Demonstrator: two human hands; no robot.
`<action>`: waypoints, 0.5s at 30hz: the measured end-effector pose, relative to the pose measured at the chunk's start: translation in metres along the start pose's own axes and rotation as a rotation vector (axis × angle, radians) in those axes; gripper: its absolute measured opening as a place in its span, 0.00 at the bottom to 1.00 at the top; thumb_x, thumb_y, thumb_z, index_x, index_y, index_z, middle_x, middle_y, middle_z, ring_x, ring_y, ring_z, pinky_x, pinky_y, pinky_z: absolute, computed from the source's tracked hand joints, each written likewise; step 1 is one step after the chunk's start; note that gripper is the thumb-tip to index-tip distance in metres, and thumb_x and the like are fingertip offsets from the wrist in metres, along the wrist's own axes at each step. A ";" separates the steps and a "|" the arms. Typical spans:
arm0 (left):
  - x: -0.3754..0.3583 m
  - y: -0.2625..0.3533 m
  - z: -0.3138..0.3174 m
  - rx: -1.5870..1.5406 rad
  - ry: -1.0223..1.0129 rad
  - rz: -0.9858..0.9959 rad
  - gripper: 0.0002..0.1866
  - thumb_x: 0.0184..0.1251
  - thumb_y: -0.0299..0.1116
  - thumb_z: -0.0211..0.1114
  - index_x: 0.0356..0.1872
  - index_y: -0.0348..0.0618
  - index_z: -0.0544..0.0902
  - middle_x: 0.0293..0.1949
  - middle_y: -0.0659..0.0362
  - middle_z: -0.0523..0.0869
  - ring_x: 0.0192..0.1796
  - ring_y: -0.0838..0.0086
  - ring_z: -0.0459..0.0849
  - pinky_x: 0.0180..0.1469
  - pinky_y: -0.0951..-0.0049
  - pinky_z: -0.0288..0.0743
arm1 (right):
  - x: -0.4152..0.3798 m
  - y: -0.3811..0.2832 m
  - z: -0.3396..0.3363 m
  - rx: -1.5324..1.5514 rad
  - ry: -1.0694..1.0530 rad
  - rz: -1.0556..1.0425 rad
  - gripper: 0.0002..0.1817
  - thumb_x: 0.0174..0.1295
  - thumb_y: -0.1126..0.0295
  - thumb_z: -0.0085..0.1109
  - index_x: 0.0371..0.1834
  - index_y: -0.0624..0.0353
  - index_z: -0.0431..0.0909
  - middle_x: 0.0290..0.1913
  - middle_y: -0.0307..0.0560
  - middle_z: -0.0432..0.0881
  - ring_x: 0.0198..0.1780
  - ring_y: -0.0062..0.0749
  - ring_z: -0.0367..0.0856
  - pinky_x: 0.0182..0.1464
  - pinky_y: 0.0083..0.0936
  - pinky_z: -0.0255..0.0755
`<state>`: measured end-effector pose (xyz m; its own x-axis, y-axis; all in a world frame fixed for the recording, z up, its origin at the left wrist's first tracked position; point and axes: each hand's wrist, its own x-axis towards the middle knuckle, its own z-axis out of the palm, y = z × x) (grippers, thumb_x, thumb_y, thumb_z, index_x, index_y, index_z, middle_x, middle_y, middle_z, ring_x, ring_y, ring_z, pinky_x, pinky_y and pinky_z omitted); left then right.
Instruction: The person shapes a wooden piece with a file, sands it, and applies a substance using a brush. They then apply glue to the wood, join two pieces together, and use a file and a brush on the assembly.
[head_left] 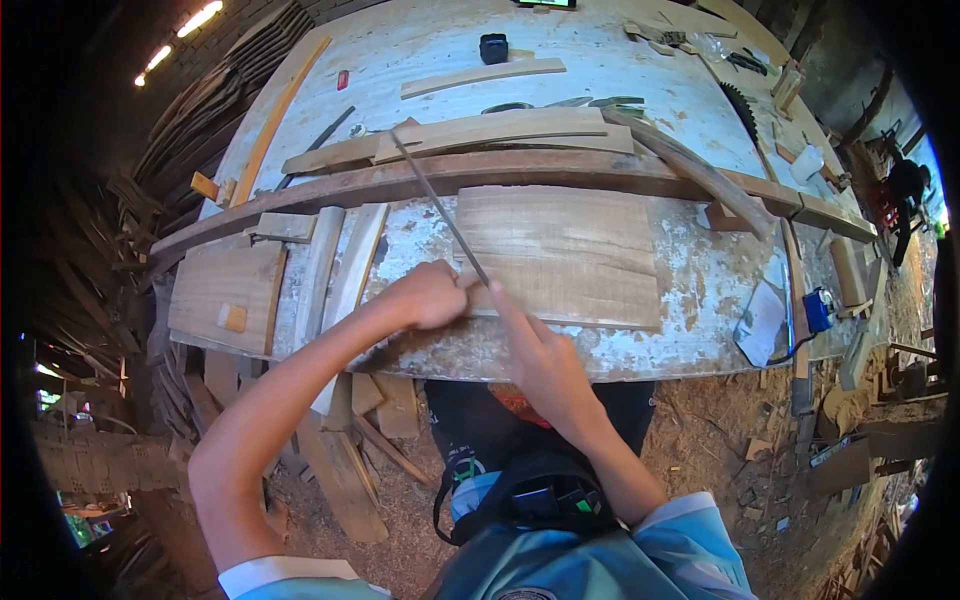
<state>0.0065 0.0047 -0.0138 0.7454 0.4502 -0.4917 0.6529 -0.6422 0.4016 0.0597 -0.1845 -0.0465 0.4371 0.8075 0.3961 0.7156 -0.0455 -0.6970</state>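
My right hand (545, 360) is closed around the near end of a long, thin, dark file (436, 202), which slants away to the upper left. Close beside it, my left hand (435, 295) is curled at the left edge of a flat wooden board (565, 250). A small piece of wood seems to be pinched in its fingers, touching or nearly touching the file, but most of it is hidden. The board lies flat near the front edge of the paint-worn workbench (690, 270).
A long wooden beam (400, 195) crosses the bench behind the board. Narrow strips (358, 262) and another board (225, 290) lie to the left. On the right are a blue tape measure (818, 310), white paper (763, 322) and a toothed saw blade (740, 108).
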 end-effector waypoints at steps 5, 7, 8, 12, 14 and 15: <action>-0.011 0.014 -0.012 -0.179 -0.159 -0.138 0.12 0.49 0.37 0.56 0.22 0.36 0.79 0.19 0.55 0.78 0.22 0.70 0.75 0.27 0.68 0.69 | 0.002 -0.007 -0.010 -0.129 -0.112 -0.001 0.39 0.48 0.82 0.50 0.69 0.58 0.54 0.27 0.55 0.74 0.22 0.50 0.77 0.25 0.41 0.73; -0.014 0.017 -0.014 -0.294 -0.189 -0.189 0.11 0.49 0.35 0.55 0.21 0.37 0.77 0.18 0.57 0.76 0.21 0.72 0.73 0.25 0.69 0.68 | 0.012 -0.009 -0.011 -0.168 -0.105 0.012 0.39 0.48 0.81 0.51 0.69 0.58 0.55 0.26 0.54 0.74 0.22 0.49 0.77 0.24 0.39 0.72; -0.015 0.017 -0.014 -0.354 -0.208 -0.216 0.10 0.49 0.34 0.54 0.20 0.37 0.76 0.18 0.58 0.75 0.21 0.73 0.73 0.24 0.70 0.68 | 0.011 -0.012 -0.011 -0.178 -0.112 0.031 0.39 0.48 0.80 0.51 0.69 0.57 0.55 0.25 0.54 0.73 0.21 0.48 0.77 0.23 0.38 0.72; -0.017 0.024 -0.022 -0.408 -0.253 -0.284 0.08 0.49 0.32 0.52 0.19 0.37 0.74 0.17 0.59 0.73 0.19 0.75 0.71 0.22 0.72 0.67 | 0.020 -0.018 -0.004 -0.235 -0.084 0.059 0.39 0.48 0.78 0.52 0.69 0.58 0.55 0.24 0.52 0.73 0.21 0.46 0.78 0.22 0.36 0.72; -0.013 0.017 -0.019 -0.424 -0.253 -0.258 0.08 0.48 0.32 0.52 0.20 0.38 0.74 0.17 0.59 0.73 0.18 0.74 0.70 0.22 0.72 0.67 | 0.015 -0.017 -0.004 -0.214 -0.051 0.030 0.40 0.46 0.79 0.53 0.69 0.58 0.56 0.23 0.52 0.73 0.21 0.44 0.77 0.23 0.35 0.72; -0.013 0.017 -0.017 -0.405 -0.244 -0.247 0.08 0.48 0.32 0.52 0.19 0.38 0.74 0.17 0.59 0.73 0.18 0.75 0.70 0.22 0.72 0.67 | 0.007 -0.017 -0.003 -0.200 -0.038 0.025 0.40 0.45 0.79 0.53 0.68 0.58 0.56 0.23 0.51 0.73 0.21 0.44 0.77 0.23 0.35 0.72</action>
<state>0.0103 -0.0011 0.0120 0.5414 0.3691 -0.7554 0.8406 -0.2227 0.4937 0.0523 -0.1798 -0.0302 0.4377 0.8262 0.3546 0.8005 -0.1785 -0.5722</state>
